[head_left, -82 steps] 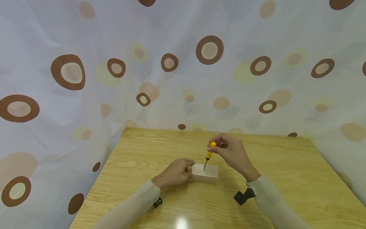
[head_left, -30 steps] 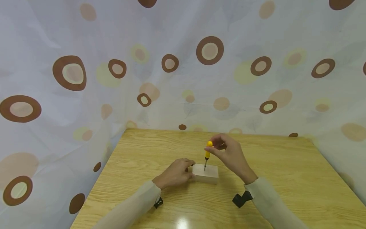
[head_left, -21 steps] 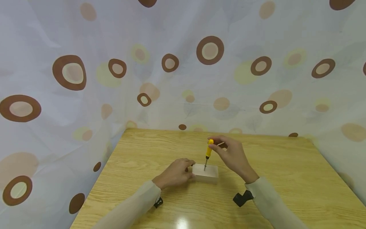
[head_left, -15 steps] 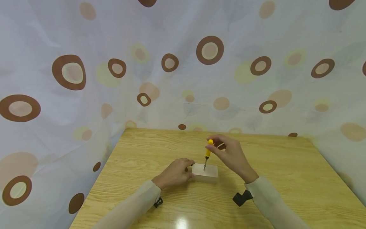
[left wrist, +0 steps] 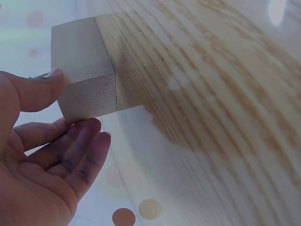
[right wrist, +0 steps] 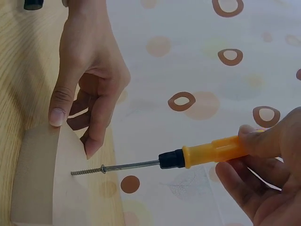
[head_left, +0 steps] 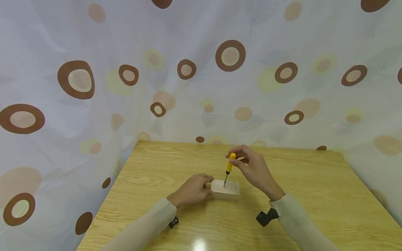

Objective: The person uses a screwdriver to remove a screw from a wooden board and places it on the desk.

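A pale wooden block (head_left: 230, 190) lies on the table, its left end gripped between the thumb and fingers of my left hand (head_left: 192, 189). From the block's top face a threaded screw (right wrist: 87, 172) stands up, most of its thread showing. The tip of a yellow-handled screwdriver (right wrist: 214, 153) meets the screw's head, shaft and screw nearly in line. My right hand (head_left: 254, 169) pinches the upper part of that handle between thumb and fingers. In the left wrist view, the left thumb presses one face of the block (left wrist: 89, 66) and the fingertips reach the opposite side.
The wood-grain table (head_left: 163, 160) spreads around the block on all sides. A white curtain with brown and yellow spots (head_left: 201, 87) rises behind and at both sides. Black wrist mounts (head_left: 267, 217) hang below the cuffs.
The right fingers and thumb shift around the screwdriver handle, and its top end tilts slightly left and then back right. The left hand and the block stay in place.
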Motion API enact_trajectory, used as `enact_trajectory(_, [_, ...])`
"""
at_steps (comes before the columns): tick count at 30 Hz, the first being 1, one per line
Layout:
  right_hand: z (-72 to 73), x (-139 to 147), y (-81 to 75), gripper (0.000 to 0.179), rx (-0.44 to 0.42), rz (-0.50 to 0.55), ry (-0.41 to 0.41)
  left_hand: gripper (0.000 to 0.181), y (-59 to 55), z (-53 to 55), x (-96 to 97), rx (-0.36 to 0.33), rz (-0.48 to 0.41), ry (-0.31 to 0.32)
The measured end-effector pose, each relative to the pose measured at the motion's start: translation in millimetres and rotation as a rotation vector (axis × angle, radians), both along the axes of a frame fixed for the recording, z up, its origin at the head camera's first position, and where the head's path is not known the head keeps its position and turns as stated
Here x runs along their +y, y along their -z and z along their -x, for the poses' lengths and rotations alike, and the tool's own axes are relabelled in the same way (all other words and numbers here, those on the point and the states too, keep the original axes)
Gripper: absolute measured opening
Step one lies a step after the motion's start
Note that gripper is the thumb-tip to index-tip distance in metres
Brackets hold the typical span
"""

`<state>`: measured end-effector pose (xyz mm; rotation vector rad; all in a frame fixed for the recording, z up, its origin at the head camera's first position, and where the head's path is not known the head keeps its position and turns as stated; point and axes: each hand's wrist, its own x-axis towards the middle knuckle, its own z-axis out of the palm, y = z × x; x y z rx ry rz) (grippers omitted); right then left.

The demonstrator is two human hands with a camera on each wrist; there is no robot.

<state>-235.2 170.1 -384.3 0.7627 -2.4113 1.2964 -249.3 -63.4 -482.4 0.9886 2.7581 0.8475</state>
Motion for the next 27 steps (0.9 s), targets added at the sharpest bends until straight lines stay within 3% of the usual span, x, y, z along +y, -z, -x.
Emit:
enact_trajectory(9, [-0.9, 1, 2.9, 0.026, -0.019, 0.030, 0.099, 0.049, 2.9, 1.3, -0.2, 0.022, 0.018, 0.008])
enact_trajectory(17, [-6.8, -1, -6.9, 0.027, -0.038, 0.009, 0.043, 0.049, 0.1, 0.3, 0.2, 0.012, 0.008, 0.003])
enact_trajectory(23, [-3.4, -1, 0.8, 0.025, 0.006, -0.006, 0.052, 0.049, -0.9, -0.4, 0.5, 0.006, 0.009, 0.002])
enact_trajectory(27, [-4.0, -2, 0.6, 0.025, -0.047, 0.025, 0.033, 0.049, -1.1, -0.4, 0.9, 0.008, 0.022, -0.005])
